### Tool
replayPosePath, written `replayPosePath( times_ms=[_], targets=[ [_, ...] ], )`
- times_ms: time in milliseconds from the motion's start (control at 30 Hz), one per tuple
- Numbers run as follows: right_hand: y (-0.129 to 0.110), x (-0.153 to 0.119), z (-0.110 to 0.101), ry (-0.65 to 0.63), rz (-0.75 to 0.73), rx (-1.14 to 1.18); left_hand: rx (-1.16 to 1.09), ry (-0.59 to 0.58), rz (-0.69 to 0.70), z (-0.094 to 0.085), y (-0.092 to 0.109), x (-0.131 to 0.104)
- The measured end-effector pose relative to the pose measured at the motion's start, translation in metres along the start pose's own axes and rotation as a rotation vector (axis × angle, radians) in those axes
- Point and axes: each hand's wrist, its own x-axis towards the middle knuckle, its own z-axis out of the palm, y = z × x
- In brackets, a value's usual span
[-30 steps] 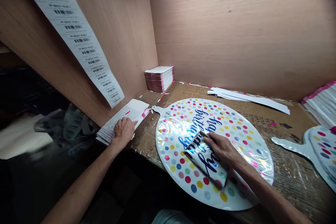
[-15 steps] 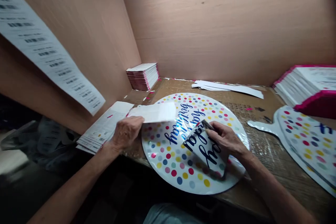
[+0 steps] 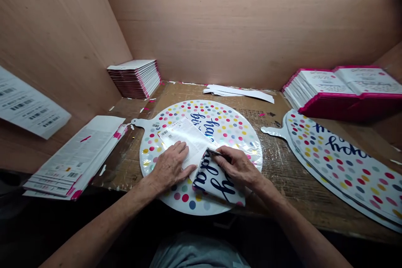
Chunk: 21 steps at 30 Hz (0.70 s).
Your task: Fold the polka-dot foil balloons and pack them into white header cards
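A round flat balloon with coloured dots and blue lettering lies on the cardboard-covered table. On top of it rests a white printed packet with barcodes. My left hand lies over the packet's lower part, thumb apart from the fingers. My right hand pinches a folded balloon with dark lettering by its upper edge. The folded balloon's left end meets the lower right of the packet; whether it is partly inside cannot be seen.
A packet stack stands back left, flat packets lie left, and paper strips lie at the back. Pink-edged packets and more dotted balloons are at right. A barcode sheet hangs at left.
My left hand has moved right and brought the white packet down onto the round balloon, with its fingers now spread over it. The folded balloon, still in my right hand, now meets the packet.
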Motion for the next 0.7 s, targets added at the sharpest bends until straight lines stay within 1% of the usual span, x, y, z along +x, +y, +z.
replayPosePath(
  times_ms=[100, 167, 233, 400, 467, 533, 600, 633, 700],
  targets=[
    [0.004, 0.005, 0.014, 0.021, -0.024, -0.235, 0.089, -0.098, -0.027, -0.004, 0.013, 0.006],
    [0.009, 0.007, 0.019, 0.008, -0.050, -0.346, 0.161, -0.156, -0.039, -0.008, 0.020, 0.010],
    [0.011, 0.008, 0.020, -0.008, -0.061, -0.396, 0.232, -0.198, -0.049, -0.009, 0.026, 0.014],
    [0.009, 0.009, 0.016, -0.053, -0.036, -0.403, 0.332, -0.280, 0.013, -0.008, 0.031, 0.021],
    [0.009, 0.009, 0.017, -0.020, -0.046, -0.377, 0.357, -0.292, 0.019, -0.009, 0.030, 0.022],
    [0.010, 0.010, 0.019, 0.067, -0.054, -0.355, 0.363, -0.304, 0.026, -0.012, 0.028, 0.021],
    [0.011, 0.012, 0.022, 0.156, -0.030, -0.359, 0.371, -0.296, 0.031, -0.015, 0.027, 0.018],
    [0.012, 0.014, 0.023, 0.179, -0.007, -0.373, 0.382, -0.275, 0.033, -0.016, 0.026, 0.016],
    [0.014, 0.020, 0.024, 0.182, 0.039, -0.410, 0.407, -0.206, 0.054, -0.018, 0.023, 0.014]
  ],
)
